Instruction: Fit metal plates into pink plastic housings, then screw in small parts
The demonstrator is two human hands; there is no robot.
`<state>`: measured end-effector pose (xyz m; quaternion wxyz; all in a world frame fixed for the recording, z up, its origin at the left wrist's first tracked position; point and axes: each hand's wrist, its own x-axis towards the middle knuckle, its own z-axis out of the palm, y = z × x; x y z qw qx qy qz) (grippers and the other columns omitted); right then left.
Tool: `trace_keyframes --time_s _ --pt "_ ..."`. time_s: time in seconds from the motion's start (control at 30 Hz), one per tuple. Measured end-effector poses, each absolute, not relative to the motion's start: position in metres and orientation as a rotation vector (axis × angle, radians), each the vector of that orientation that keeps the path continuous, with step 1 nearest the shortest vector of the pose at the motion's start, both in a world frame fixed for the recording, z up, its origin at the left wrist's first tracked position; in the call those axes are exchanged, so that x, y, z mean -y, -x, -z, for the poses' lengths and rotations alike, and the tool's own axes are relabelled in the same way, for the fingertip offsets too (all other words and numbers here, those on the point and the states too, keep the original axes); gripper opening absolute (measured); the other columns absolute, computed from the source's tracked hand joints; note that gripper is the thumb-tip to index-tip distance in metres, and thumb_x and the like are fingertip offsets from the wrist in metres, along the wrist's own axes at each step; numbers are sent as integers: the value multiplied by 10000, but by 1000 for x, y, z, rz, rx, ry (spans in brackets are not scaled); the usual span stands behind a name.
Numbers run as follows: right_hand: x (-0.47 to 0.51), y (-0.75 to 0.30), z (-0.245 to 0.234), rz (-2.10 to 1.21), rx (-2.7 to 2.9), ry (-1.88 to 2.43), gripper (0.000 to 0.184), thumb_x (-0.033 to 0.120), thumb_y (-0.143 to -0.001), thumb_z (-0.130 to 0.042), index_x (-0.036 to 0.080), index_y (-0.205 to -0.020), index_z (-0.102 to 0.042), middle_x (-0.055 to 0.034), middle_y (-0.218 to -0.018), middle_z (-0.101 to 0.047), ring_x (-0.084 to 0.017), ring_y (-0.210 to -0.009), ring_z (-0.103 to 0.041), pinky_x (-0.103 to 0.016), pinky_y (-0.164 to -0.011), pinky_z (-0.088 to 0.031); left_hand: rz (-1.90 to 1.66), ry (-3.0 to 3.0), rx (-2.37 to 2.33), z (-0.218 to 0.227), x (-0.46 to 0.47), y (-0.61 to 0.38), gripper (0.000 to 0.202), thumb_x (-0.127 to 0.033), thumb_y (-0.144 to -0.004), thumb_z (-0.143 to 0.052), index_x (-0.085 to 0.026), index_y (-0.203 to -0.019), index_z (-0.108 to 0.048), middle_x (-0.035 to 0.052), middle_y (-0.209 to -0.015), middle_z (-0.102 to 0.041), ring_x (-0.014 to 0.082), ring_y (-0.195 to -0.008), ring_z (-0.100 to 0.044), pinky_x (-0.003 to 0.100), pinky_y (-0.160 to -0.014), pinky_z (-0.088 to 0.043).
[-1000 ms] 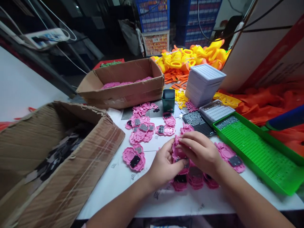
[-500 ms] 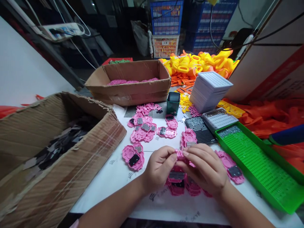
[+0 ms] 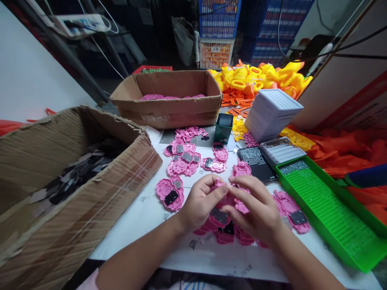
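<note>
My left hand [image 3: 201,203] and my right hand [image 3: 256,209] meet over the near middle of the white table [image 3: 145,225]. Both pinch the same small pink plastic part [image 3: 218,184], held up between the fingertips. Under the hands lies a pile of pink flower-shaped parts with grey metal plates [image 3: 222,225]. More pink parts [image 3: 183,161] are spread on the table beyond the hands, one pair [image 3: 169,193] just left of my left hand, others [image 3: 292,211] to the right.
A large open cardboard box of dark flat pieces [image 3: 69,189] stands at the left. A second box with pink parts [image 3: 169,96] is behind. A green tray [image 3: 329,209], black and white grid trays [image 3: 256,161], a stack of white trays [image 3: 272,112], a green cup [image 3: 223,127] and yellow toys [image 3: 256,78] lie right and back.
The hands stayed together on the pink part, turning it and raising it slightly off the pile. The head camera tilted, shifting the scene a little.
</note>
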<state>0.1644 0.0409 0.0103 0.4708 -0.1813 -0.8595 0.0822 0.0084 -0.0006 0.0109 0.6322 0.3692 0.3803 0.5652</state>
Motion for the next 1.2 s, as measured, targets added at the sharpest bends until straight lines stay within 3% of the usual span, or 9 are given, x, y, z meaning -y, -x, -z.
trace_keyframes --time_s 0.07,0.3,0.4,0.57,0.87,1.07,1.2 --pt "-43 -167 -12 -336 2056 443 330 241 -825 -607 120 -1130 -574 -159 -1064 -588 -227 -993 -577 -411 -796 -540 -1290 -769 -778 -12 -1 -5 289 -405 -791 -668 -154 -795 -524 -26 -592 -551 68 -497 -500 173 -500 -399" --pt "-47 -172 -15 -397 1984 458 253 139 -828 -550 139 -1077 -594 -111 -1002 -584 -183 -943 -577 -356 -791 -524 -1338 -697 -657 -15 -3 2 268 -374 -785 -643 -147 -720 -516 40 -577 -638 126 -466 -554 229 -473 -440" --pt "-47 -171 -13 -398 1995 441 241 124 -818 -548 136 -1054 -595 -111 -980 -591 -185 -919 -583 -357 -760 -532 -1364 -654 -641 -16 -6 3 239 -348 -798 -610 -143 -706 -531 15 -548 -608 129 -480 -573 256 -530 -481" --pt "-46 -169 -12 -385 2032 415 246 103 -809 -540 137 -1047 -590 -117 -962 -603 -193 -900 -595 -378 -738 -550 -1368 -575 -536 -18 -7 5 164 -282 -774 -588 -150 -701 -523 -31 -514 -561 85 -396 -502 223 -465 -452" --pt "-46 -169 -15 -337 2066 403 209 109 -804 -547 115 -1006 -600 -125 -923 -622 -189 -852 -609 -354 -703 -554 -1309 -685 -611 -16 -6 8 259 -382 -778 -666 -156 -791 -540 -17 -585 -596 103 -486 -563 221 -517 -450" --pt "-44 -166 -18 -266 1976 381 316 207 -784 -651 139 -1084 -580 -106 -915 -621 -190 -850 -608 -353 -717 -559 -1300 -838 -835 -13 -5 -3 245 -314 -748 -733 -144 -823 -573 -15 -718 -609 64 -619 -560 167 -592 -442" --pt "-43 -163 -16 -241 2036 466 282 111 -772 -643 148 -1049 -598 -91 -899 -633 -167 -822 -613 -318 -689 -559 -1229 -835 -876 -12 -4 -7 272 -340 -733 -742 -144 -825 -578 -11 -724 -605 74 -627 -565 175 -587 -450"
